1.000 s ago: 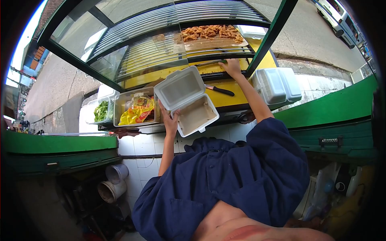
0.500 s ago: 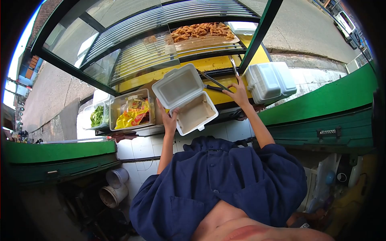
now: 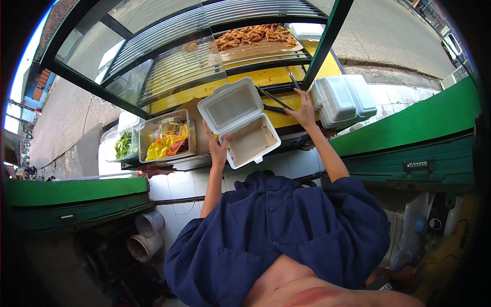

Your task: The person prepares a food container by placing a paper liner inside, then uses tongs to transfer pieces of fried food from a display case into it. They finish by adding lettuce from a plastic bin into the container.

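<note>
My left hand (image 3: 218,146) grips the left side of a white foam takeaway box (image 3: 230,106), thumb over the rim. Its lid is tipped back, and brown paper (image 3: 249,143) lines the base, with no food on it. In my right hand (image 3: 305,112) is a pair of metal tongs (image 3: 276,99), their arms spread apart and pointing away over the yellow counter (image 3: 271,77). A dark handle (image 3: 274,109) lies beside the tongs, partly covered by them. Beyond, fried pieces of food (image 3: 255,36) are heaped on a paper-lined rack in the glass case.
Closed foam boxes (image 3: 340,100) are stacked at the counter's right end. On the left stand a clear tub with yellow packets (image 3: 169,142) and another with green leaves (image 3: 124,145). A dark green case post (image 3: 327,46) rises just beyond my right hand.
The foam box has shifted slightly right and away from me with my left hand. My right hand has risen a little, and the tongs' arms are closer together.
</note>
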The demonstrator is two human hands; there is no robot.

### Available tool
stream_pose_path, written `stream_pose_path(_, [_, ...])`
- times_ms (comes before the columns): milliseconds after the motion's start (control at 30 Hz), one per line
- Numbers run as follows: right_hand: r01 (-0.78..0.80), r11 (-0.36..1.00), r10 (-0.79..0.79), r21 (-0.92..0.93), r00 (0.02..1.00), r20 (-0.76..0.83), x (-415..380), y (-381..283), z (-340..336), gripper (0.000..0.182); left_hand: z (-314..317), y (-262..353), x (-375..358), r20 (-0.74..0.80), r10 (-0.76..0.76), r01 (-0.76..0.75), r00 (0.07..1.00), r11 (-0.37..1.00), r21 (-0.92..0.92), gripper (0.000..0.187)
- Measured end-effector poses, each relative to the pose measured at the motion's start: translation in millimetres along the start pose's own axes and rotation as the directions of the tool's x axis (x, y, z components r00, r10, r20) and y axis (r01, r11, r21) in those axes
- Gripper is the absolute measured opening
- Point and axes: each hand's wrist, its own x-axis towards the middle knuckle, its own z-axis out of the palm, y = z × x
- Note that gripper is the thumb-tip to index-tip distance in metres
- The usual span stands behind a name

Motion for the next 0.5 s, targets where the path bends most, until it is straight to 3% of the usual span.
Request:
stream_pose_path(167, [0.047,0.995,-0.051,0.091,0.998,0.042,-1.2,-20.7,-40.5,0.061,-5.6,5.9,-0.6,-0.014,0.022,-0.022,1.0,1.0,-0.01,0.098])
stream_pose_path(267, [-0.122,0.972,0.083,0.198,0.977,0.195,-1.3,-44.9,-81.6,0.054,-6.1,6.7,-1.3,-0.024,0.033,-0.033,0.999,0.999,-0.023,0.098])
stream_pose_path(367, [-0.031,0.978,-0.001,0.207,0.988,0.153,2.6,-65.9,-112.8,0.05,-7.6,3.0,-1.1,-0.006,0.021,-0.021,1.0,0.998,-0.057,0.098])
stream_pose_path(500, [-0.004,0.988,-0.017,0.151,0.991,0.136,34.0,-96.0,-131.1,0.053,-5.6,-5.5,0.7,-0.046,0.119,-0.116,0.992,0.991,0.065,0.095])
